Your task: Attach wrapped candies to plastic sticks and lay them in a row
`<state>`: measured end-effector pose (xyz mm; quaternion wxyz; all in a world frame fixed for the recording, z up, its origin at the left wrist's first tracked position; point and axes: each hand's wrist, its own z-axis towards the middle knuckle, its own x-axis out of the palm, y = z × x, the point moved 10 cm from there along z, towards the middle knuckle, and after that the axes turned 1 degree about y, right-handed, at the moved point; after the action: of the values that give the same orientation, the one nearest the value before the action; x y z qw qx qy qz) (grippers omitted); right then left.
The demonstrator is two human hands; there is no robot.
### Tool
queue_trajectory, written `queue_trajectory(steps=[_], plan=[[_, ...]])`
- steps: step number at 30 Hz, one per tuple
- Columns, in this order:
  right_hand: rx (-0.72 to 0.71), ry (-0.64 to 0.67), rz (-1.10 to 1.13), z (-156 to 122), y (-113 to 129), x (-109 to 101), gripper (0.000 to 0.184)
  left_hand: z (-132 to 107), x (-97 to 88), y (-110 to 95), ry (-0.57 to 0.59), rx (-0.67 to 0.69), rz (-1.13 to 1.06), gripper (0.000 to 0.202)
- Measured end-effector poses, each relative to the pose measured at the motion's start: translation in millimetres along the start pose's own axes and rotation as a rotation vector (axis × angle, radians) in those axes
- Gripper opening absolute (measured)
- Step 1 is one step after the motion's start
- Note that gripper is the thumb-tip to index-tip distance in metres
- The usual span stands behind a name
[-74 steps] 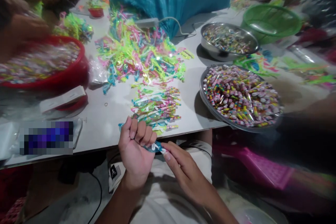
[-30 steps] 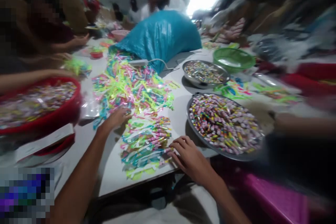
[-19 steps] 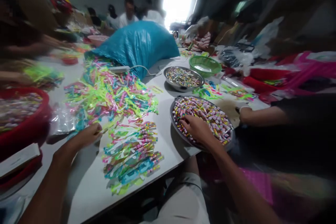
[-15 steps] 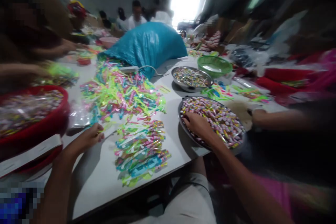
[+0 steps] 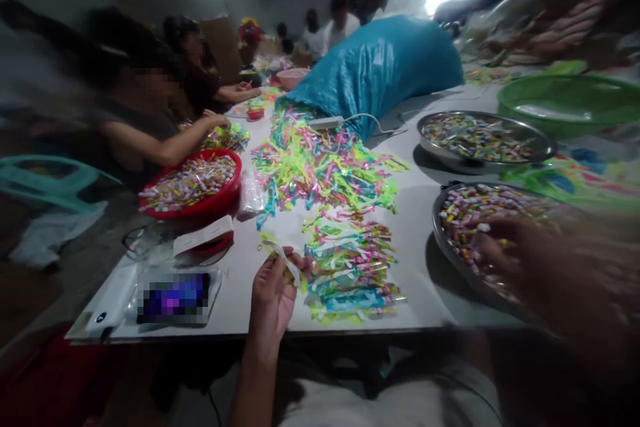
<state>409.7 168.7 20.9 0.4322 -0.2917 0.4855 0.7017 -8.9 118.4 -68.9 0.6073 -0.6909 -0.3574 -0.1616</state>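
My left hand (image 5: 274, 283) is raised over the near table edge, thumb and fingers pinching a thin yellow-green plastic piece (image 5: 271, 241) with a whitish strip and a small ring at its tip. To its right lies a row of similar coloured pieces (image 5: 345, 273) with small candy-like bits in their ends. Behind the row spreads a loose heap of bright plastic pieces (image 5: 325, 170). My right hand (image 5: 515, 253), blurred, is over a metal bowl (image 5: 440, 240) of small wrapped pieces. Its fingers are curled together; a whitish bit shows at the tips, too smeared to name.
A blue sack (image 5: 380, 67) lies behind the heap. Another metal bowl (image 5: 425, 140) and a green basin (image 5: 550, 90) stand at right. At left are a red basin (image 5: 233, 190), a phone (image 5: 173, 297) and a co-worker's arm (image 5: 155, 143). Others sit farther back.
The view has swung left. My left hand has turned palm up, and the yellow-green piece now shows plainly in it. My right hand stays at the bowl, now more blurred.
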Motion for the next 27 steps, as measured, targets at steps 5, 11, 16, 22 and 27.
queue_trajectory(steps=[5,11,16,22,27], plan=[[-0.107,0.369,0.45,-77,116,47,0.031,-29,35.0,4,0.015,0.0,-0.124,0.024],[-0.205,0.563,0.807,-122,200,83,0.027,-60,84.4,12,0.127,-0.164,-0.397,0.006],[-0.17,0.487,0.861,-125,194,74,0.033,-69,88.2,11,0.069,-0.122,-0.337,0.018],[-0.099,0.542,0.827,-130,190,73,0.032,-68,89.9,11,0.083,-0.1,-0.267,0.019],[-0.086,0.598,0.817,-130,193,79,0.034,-69,86.3,14,0.073,-0.105,-0.246,0.019]])
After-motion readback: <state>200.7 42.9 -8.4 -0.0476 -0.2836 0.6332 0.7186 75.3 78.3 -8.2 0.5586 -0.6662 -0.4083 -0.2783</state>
